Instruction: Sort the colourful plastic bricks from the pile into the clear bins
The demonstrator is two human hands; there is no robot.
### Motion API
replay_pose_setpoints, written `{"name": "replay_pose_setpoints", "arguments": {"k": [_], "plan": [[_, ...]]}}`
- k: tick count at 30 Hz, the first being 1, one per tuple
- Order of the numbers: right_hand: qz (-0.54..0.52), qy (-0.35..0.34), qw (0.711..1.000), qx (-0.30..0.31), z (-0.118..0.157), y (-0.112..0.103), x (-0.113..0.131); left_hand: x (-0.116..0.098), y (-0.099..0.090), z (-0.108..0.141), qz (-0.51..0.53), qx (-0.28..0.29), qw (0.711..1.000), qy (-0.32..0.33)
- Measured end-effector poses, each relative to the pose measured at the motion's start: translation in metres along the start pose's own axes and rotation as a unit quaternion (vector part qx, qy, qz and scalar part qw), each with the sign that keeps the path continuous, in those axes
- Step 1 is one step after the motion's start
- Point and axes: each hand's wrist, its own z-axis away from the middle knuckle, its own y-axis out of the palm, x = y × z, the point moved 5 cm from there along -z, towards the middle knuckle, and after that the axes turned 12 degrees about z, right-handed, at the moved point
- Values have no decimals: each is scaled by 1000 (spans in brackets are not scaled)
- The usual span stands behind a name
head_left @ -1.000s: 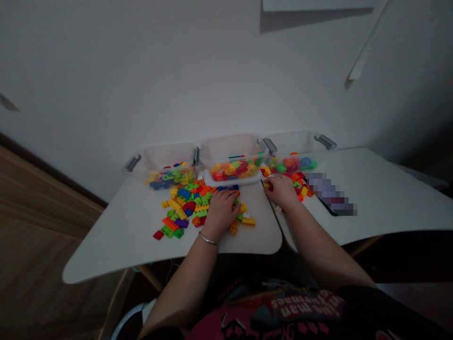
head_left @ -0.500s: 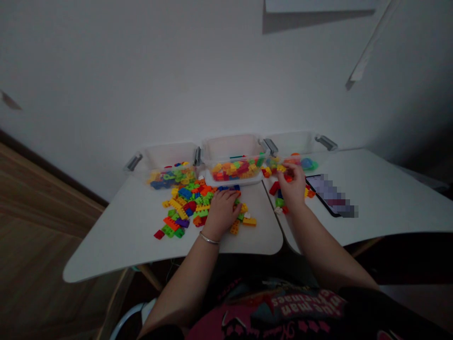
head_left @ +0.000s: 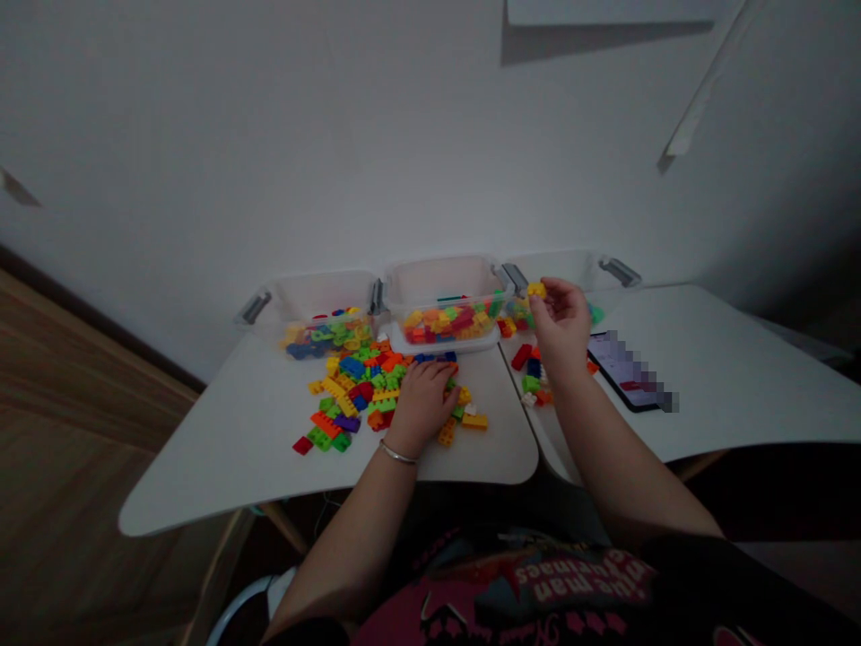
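Note:
Between the thumb and fingers of my right hand (head_left: pixel 562 330) is a small yellow brick (head_left: pixel 536 290), raised in front of the right clear bin (head_left: pixel 561 269). My left hand (head_left: pixel 423 397) lies spread, palm down, on the right part of a pile of coloured bricks (head_left: pixel 386 380); what is under its palm is hidden. A yellow brick (head_left: pixel 474 421) lies to the right of that hand. Under my right wrist, a smaller group of bricks includes a red one (head_left: pixel 521 356) and a green one (head_left: pixel 531 384).
The middle clear bin (head_left: pixel 447 323) and the left clear bin (head_left: pixel 326 337) hold mixed bricks, against the wall. A phone (head_left: pixel 625 372) lies right of my right forearm. Two white tabletops (head_left: pixel 235 431) meet at a seam beneath my right hand.
My right hand has risen from the table edge of the right bin, now with a yellow brick in its fingers. My left hand has stayed on the pile.

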Motion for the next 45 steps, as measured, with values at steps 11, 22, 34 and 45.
{"name": "replay_pose_setpoints", "arguments": {"k": [11,22,34,45], "plan": [[1,13,999,35,-4,6,-5,0,0,-1,3,-1,1000,-3],[15,-46,998,37,-47,33,16,3,3,0,4,-9,1000,2],[264,-25,929,258,-39,109,15,3,2,-1,6,-5,1000,13],[152,-33,983,100,-32,39,2,0,0,-1,8,-7,1000,9]]}}
